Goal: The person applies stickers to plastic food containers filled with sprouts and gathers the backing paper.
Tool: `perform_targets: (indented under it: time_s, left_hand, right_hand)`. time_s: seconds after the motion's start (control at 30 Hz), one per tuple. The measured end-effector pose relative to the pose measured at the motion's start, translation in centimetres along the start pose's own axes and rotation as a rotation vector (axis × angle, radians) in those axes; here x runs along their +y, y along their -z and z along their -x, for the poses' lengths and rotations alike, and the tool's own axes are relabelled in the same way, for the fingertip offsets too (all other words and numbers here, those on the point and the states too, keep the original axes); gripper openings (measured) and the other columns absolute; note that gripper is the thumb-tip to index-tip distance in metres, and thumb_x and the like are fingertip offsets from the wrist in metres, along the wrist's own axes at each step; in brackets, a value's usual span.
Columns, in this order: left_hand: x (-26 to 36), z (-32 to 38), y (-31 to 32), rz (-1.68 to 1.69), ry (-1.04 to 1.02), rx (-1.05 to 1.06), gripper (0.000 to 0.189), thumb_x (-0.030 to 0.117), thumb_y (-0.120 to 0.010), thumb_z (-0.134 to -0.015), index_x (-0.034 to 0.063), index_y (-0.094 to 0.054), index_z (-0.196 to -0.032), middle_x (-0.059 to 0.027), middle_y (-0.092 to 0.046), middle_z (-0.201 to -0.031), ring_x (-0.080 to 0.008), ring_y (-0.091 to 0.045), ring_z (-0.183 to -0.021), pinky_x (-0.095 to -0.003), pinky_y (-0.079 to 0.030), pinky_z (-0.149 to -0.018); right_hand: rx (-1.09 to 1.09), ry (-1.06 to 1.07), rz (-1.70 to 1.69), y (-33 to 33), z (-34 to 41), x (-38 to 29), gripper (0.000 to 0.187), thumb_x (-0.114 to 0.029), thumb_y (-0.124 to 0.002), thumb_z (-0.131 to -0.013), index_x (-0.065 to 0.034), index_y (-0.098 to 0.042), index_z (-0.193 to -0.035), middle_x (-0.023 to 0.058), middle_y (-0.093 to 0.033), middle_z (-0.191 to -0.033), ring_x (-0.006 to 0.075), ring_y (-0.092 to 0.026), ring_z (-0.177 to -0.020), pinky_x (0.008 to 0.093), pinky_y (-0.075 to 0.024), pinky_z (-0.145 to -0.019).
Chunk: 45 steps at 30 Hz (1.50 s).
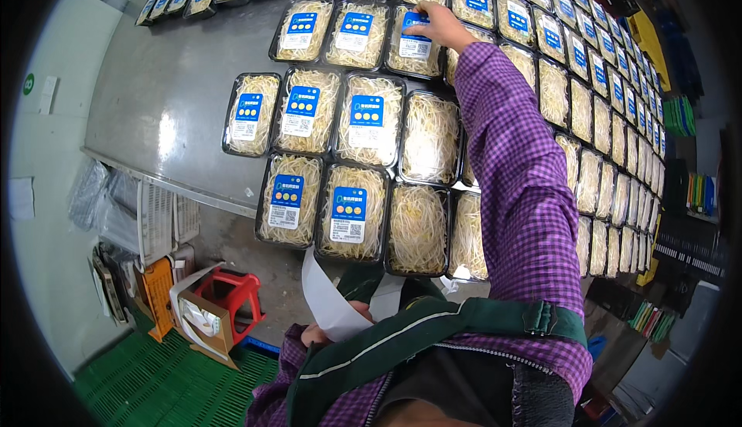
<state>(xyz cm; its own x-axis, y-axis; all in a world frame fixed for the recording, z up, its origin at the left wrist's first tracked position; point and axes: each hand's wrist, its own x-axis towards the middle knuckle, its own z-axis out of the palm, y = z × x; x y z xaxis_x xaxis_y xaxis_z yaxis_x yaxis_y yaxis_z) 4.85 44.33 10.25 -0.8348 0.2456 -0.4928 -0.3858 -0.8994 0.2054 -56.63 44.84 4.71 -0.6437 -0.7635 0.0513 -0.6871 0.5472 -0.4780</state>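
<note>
My right hand (443,26) reaches to the far rows, thumb and fingers at the upper right of a blue-and-white label (415,44). That label lies over a clear-topped black tray of bean sprouts (408,66). Whether the fingers pinch the label or only press on it is not clear. Low in front of my body, my left hand (316,334) holds a white paper strip (324,299), partly hidden by the strip and a green apron strap. Nearer trays carry similar labels, such as a labelled tray (371,143); an unlabelled tray (418,230) sits at the front.
Many sprout trays (553,93) cover the right of the steel table (156,91). Beneath its left edge are a red plastic stool (246,305), a cardboard box (208,322) and white plastic crates (155,218). Green slatted flooring (156,380) lies lower left.
</note>
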Motion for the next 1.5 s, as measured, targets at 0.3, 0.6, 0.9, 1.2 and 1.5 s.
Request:
perform_targets:
  time_s: [0.3, 0.6, 0.9, 1.2, 1.5]
  left_hand:
    - [-2.3, -3.4, 1.6, -0.195, -0.326, 0.438, 0.037, 0.030, -0.048, -0.101, 0.0004, -0.054, -0.123, -0.0080, -0.065, -0.109, -0.0168, -0.062, -0.097, -0.0322, -0.049, -0.086]
    - [-1.8, -6.8, -2.1, -0.262, -0.445, 0.514, 0.033, 0.029, -0.044, -0.104, 0.0032, -0.059, -0.117, -0.0012, -0.065, -0.103, -0.0085, -0.061, -0.089, -0.0250, -0.047, -0.075]
    - [-4.6, -6.9, -3.3, -0.089, -0.423, 0.615, 0.034, 0.034, -0.043, -0.104, 0.0043, -0.058, -0.111, -0.0007, -0.065, -0.097, -0.0093, -0.061, -0.083, -0.0267, -0.047, -0.072]
    - [-3.0, -0.5, 0.2, 0.247, -0.612, 0.405, 0.041, 0.043, -0.039, -0.102, 0.0089, -0.060, -0.108, -0.0040, -0.067, -0.090, -0.0229, -0.066, -0.080, -0.0435, -0.047, -0.092]
    - [-8.1, 1.1, -2.7, 0.069, -0.087, -0.382, 0.099, 0.073, -0.057, -0.079, -0.0029, -0.040, -0.140, -0.0205, -0.054, -0.126, -0.0373, -0.053, -0.118, -0.0506, -0.037, -0.106]
  right_hand:
    - [0.103, 0.160, 0.001, -1.0, 7.1, -6.0, 0.054, -0.030, -0.074, -0.082, -0.0068, -0.055, -0.126, 0.0174, -0.059, -0.116, 0.0288, -0.061, -0.102, 0.0395, -0.0507, -0.088]
    - [-0.559, 0.794, -0.388, -2.3, 32.0, -22.1, 0.025, -0.012, -0.065, -0.077, -0.0010, -0.060, -0.099, 0.0132, -0.055, -0.098, 0.0308, -0.056, -0.093, 0.0412, -0.0481, -0.076]
    - [-0.417, 0.840, -0.317, -0.6, 36.7, -21.6, 0.020, -0.011, -0.062, -0.077, -0.0017, -0.063, -0.095, 0.0100, -0.058, -0.092, 0.0283, -0.057, -0.089, 0.0395, -0.0481, -0.074]
    - [-0.202, -0.045, -0.696, 5.4, 30.3, -12.6, 0.020, -0.016, -0.059, -0.095, -0.0017, -0.060, -0.109, 0.0074, -0.064, -0.092, 0.0127, -0.061, -0.080, 0.0280, -0.0510, -0.070]
    - [-0.010, -0.051, -0.014, -2.3, 21.8, -5.8, 0.056, -0.037, -0.080, -0.075, 0.0006, -0.061, -0.111, 0.0176, -0.062, -0.106, 0.0319, -0.060, -0.100, 0.0400, -0.0486, -0.087]
